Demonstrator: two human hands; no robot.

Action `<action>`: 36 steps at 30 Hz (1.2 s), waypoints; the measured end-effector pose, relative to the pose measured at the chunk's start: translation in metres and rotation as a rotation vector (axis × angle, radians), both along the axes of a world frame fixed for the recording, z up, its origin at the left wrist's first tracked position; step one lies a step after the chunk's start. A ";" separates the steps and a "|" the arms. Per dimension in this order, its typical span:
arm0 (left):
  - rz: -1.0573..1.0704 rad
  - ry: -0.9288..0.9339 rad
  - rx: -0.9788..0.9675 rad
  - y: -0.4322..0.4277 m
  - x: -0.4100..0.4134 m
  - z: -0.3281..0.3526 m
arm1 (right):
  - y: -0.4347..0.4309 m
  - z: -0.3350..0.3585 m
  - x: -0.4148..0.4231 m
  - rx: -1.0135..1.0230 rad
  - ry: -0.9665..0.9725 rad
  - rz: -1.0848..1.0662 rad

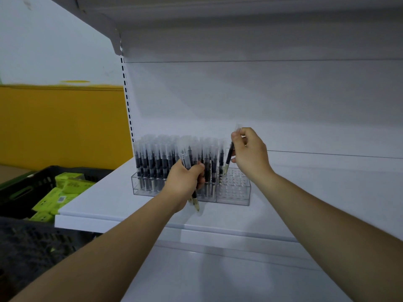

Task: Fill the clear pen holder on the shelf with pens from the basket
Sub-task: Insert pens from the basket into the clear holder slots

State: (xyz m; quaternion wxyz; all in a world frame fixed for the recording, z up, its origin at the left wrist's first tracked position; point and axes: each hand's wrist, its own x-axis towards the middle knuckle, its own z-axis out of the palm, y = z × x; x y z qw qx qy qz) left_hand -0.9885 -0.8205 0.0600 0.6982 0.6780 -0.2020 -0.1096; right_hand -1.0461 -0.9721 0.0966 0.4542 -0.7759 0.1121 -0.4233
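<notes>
A clear pen holder (236, 194) stands on the white shelf (104, 199). Black pens with frosted caps (157, 158) fill most of its holes; the right end holds none. My left hand (185, 180) grips a bunch of pens (195, 198) in front of the holder, their lower ends sticking out below the fist. My right hand (250, 151) pinches a single pen (229, 159) by its capped top, tilted, with its lower tip at the holes of the right section.
A black basket (26, 188) with green boxes (63, 192) sits at the lower left, below the shelf edge. A second dark crate (30, 243) lies in front of it. A yellow wall is behind. An upper shelf hangs overhead.
</notes>
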 end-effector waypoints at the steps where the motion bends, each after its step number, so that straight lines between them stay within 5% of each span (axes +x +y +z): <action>1: -0.006 0.006 -0.004 -0.001 -0.001 0.000 | 0.000 -0.001 0.001 0.001 0.007 0.001; 23: -0.062 -0.049 -0.131 0.001 0.003 -0.007 | 0.001 -0.031 0.015 -0.166 0.315 -0.003; 29: -0.078 -0.065 -0.151 -0.003 0.002 -0.004 | 0.009 -0.016 0.000 -0.128 0.083 -0.019; 36: -0.122 -0.137 -0.104 -0.011 -0.003 -0.002 | 0.022 -0.011 -0.008 -0.131 0.117 0.095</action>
